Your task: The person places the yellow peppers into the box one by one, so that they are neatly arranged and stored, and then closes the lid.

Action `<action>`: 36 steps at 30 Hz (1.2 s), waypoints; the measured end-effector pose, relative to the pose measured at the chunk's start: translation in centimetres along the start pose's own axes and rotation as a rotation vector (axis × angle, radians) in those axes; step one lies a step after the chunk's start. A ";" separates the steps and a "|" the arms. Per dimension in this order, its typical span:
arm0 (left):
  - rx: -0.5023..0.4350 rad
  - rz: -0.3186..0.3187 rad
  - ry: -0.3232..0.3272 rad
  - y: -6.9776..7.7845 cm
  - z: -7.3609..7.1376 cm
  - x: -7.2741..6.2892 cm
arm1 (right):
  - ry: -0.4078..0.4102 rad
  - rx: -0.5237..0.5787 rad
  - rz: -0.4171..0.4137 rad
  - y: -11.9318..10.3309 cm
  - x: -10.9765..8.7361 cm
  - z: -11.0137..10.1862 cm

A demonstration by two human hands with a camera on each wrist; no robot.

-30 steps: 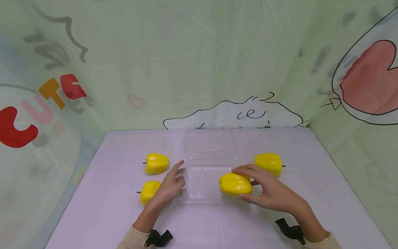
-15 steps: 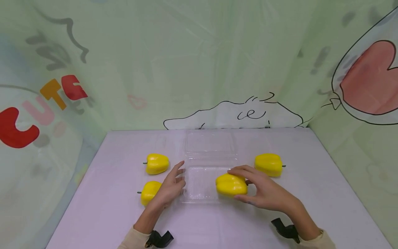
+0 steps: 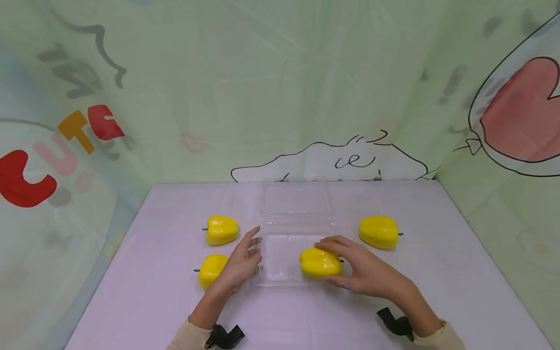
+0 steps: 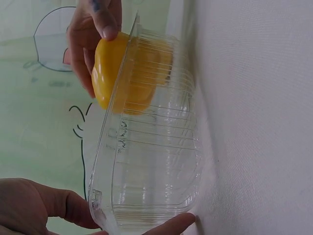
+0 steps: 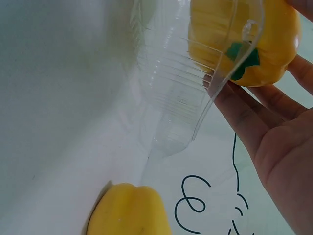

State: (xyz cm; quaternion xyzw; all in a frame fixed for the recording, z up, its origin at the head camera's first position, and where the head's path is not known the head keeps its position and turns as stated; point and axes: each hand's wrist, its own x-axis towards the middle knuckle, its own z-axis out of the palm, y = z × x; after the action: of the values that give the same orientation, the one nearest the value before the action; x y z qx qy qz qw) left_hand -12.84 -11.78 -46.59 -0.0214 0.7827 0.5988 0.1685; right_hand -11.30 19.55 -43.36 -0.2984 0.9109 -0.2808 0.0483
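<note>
My right hand (image 3: 365, 267) grips a glossy yellow bell pepper (image 3: 320, 262), thumb on the near side and fingers over its far side. The pepper is at the right end of the clear plastic container (image 3: 280, 260). In the left wrist view, its lower part shows through the ribbed wall while its upper part stands above the rim. A green stem base (image 5: 244, 59) faces the right palm in the right wrist view. At the container's left end, my left hand (image 3: 238, 267) holds the wall, with one finger by the rim and another low near the table.
The container's clear lid (image 3: 295, 200) lies folded open behind it. Two yellow peppers lie left, one farther back (image 3: 221, 230) and one (image 3: 212, 270) partly behind my left hand. Another pepper (image 3: 378, 232) lies right, beyond my right hand. A printed curtain (image 3: 280, 97) encloses the white table (image 3: 170, 311).
My right hand has moved left with the yellow bell pepper, farther over the container and away from the pepper at the right. The left hand has stayed at the container's left end.
</note>
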 end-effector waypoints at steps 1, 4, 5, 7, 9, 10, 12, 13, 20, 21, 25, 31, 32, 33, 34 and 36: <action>-0.002 0.000 -0.001 0.0 0.0 0.0 | -0.006 -0.011 0.001 -0.1 0.0 0.1; -0.003 0.000 -0.001 0.0 0.0 0.0 | -0.024 -0.039 0.005 -0.2 0.1 0.2; -0.003 0.000 -0.001 0.0 0.0 -0.1 | -0.029 -0.042 0.008 -0.2 0.1 0.3; -0.004 -0.001 0.000 0.1 0.1 0.0 | -0.036 -0.048 0.007 -0.1 0.2 0.4; -0.004 0.000 0.001 0.1 0.1 0.0 | -0.042 -0.048 0.002 -0.1 0.2 0.5; -0.003 0.000 0.000 0.1 0.1 -0.1 | -0.045 -0.049 0.001 -0.1 0.2 0.5; -0.007 0.000 -0.003 0.0 0.1 -0.1 | -0.050 -0.052 -0.005 -0.1 0.3 0.6; -0.007 0.001 -0.003 0.0 0.1 -0.1 | -0.054 -0.054 -0.005 0.0 0.3 0.7; -0.005 0.002 0.003 0.0 0.1 -0.2 | -0.086 -0.057 0.010 0.1 0.4 0.9; -0.004 0.002 0.003 0.0 0.1 -0.2 | -0.089 -0.057 0.011 0.1 0.4 0.9; -0.006 0.004 0.001 0.0 0.1 -0.1 | -0.087 -0.060 0.006 0.2 0.4 0.9; -0.007 0.006 -0.002 0.0 0.1 -0.2 | -0.094 -0.057 0.012 0.1 0.4 0.9; -0.008 0.006 -0.002 0.0 0.1 -0.2 | -0.097 -0.055 0.014 0.1 0.4 0.9; -0.008 0.006 -0.002 0.0 0.1 -0.2 | -0.099 -0.054 0.017 0.1 0.4 0.9; -0.009 0.006 -0.002 0.0 0.1 -0.2 | -0.101 -0.053 0.018 0.1 0.4 0.9; -0.008 0.006 -0.002 0.0 0.1 -0.2 | -0.102 -0.055 0.020 0.1 0.4 0.9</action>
State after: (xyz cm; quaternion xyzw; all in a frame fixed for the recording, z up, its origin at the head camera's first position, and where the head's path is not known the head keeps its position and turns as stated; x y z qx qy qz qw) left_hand -12.64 -11.68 -46.57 -0.0194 0.7802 0.6025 0.1674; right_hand -11.46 18.94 -44.15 -0.3046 0.9176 -0.2395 0.0892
